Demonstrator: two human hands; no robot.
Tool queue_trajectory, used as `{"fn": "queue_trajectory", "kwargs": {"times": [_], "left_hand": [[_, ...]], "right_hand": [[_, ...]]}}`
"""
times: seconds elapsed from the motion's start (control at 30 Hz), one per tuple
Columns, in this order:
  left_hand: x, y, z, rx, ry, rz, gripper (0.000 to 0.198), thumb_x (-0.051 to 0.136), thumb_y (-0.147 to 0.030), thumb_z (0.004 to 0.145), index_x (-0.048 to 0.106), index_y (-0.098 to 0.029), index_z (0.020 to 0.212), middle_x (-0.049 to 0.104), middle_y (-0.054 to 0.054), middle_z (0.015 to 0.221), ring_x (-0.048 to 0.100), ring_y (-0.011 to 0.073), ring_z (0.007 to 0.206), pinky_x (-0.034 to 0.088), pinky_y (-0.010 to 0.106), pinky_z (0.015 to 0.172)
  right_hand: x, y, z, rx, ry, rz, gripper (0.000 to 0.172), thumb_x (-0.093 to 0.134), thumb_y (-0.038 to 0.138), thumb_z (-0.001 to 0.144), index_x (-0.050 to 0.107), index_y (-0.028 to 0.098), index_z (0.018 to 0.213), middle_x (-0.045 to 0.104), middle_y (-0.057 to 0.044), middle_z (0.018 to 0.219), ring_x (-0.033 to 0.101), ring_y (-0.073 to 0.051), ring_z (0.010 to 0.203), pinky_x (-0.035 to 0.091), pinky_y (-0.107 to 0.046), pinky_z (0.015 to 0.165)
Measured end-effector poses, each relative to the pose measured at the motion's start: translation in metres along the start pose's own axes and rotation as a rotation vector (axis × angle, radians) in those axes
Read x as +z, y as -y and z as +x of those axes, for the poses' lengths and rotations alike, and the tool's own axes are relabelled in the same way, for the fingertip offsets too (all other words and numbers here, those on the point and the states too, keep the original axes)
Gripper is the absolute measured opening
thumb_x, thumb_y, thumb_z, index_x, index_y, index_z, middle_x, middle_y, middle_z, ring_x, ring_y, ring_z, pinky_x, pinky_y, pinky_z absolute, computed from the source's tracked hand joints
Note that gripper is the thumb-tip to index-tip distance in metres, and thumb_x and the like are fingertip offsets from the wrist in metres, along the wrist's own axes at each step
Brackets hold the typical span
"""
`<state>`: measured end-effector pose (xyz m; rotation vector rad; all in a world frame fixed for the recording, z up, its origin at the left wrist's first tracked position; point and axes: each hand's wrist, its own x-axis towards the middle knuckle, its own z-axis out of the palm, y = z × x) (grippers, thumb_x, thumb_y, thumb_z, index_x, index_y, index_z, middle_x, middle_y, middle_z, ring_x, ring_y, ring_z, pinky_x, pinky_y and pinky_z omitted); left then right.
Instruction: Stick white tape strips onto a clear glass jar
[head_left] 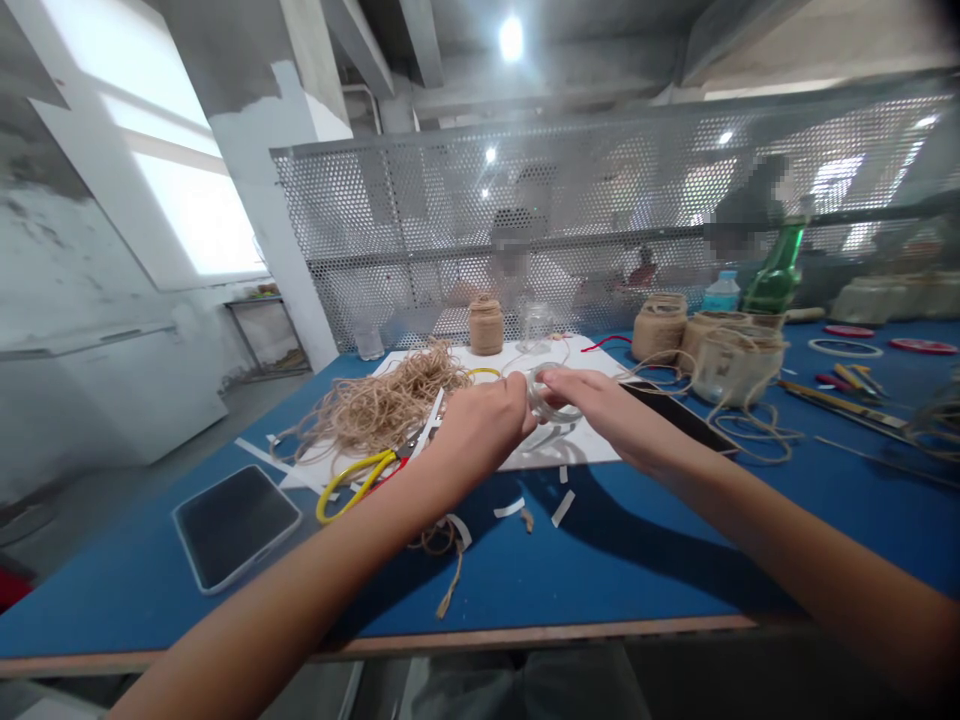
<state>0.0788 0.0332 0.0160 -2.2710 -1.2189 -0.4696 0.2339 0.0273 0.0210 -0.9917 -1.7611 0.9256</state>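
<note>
Fingers of the left hand (480, 425) and right hand (592, 405) curl closed around a clear round object (551, 395), probably a small glass jar lying on its side, though glare makes it hard to tell, held just above a white board (585, 440) near the middle of the tabletop (525, 560). Left of the hands lies a heap of jute twine (382, 400), with yellow-handled scissors (373, 468) at the board's near edge, while twine-wrapped jars (660, 330) stand toward the far edge of the tabletop.
</note>
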Motion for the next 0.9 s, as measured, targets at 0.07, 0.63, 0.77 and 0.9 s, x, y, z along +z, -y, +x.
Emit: {"fn": "queue_trajectory", "kwargs": {"times": [0.07, 0.63, 0.77, 0.9], "left_hand": [[0.001, -0.001, 0.001, -0.019, 0.020, -0.035, 0.018, 0.039, -0.028, 0.084, 0.049, -0.013, 0.085, 0.061, 0.007, 0.067, 0.060, 0.0207, 0.062, 0.039, 0.025, 0.051], [-0.001, 0.009, -0.003, -0.025, -0.018, -0.249, 0.019, 0.039, -0.032, 0.084, 0.049, -0.017, 0.090, 0.062, 0.001, 0.073, 0.057, 0.0150, 0.064, 0.036, 0.024, 0.055], [0.000, 0.004, -0.003, -0.043, -0.021, -0.105, 0.019, 0.037, -0.030, 0.085, 0.049, -0.016, 0.088, 0.063, 0.004, 0.072, 0.061, 0.0187, 0.064, 0.037, 0.025, 0.052], [0.000, 0.002, -0.001, -0.027, -0.034, -0.047, 0.026, 0.029, -0.033, 0.087, 0.049, -0.016, 0.085, 0.063, 0.006, 0.071, 0.061, 0.0220, 0.065, 0.036, 0.027, 0.050]], "right_hand": [[0.000, 0.000, 0.000, -0.006, 0.004, 0.002, 0.029, 0.040, 0.037, 0.083, 0.059, 0.017, 0.073, 0.061, -0.003, 0.075, 0.052, -0.017, 0.080, 0.036, -0.030, 0.076], [-0.002, -0.001, 0.002, 0.008, 0.015, 0.036, 0.027, 0.040, 0.034, 0.083, 0.057, 0.017, 0.071, 0.059, -0.002, 0.072, 0.053, -0.017, 0.080, 0.036, -0.030, 0.077], [-0.002, 0.000, 0.002, -0.010, 0.025, 0.029, 0.027, 0.039, 0.033, 0.084, 0.054, 0.017, 0.069, 0.057, -0.001, 0.073, 0.052, -0.016, 0.081, 0.035, -0.029, 0.077], [-0.002, -0.002, 0.000, -0.029, 0.011, 0.016, 0.028, 0.037, 0.033, 0.086, 0.050, 0.017, 0.066, 0.055, 0.000, 0.072, 0.051, -0.016, 0.082, 0.034, -0.029, 0.079]]}}
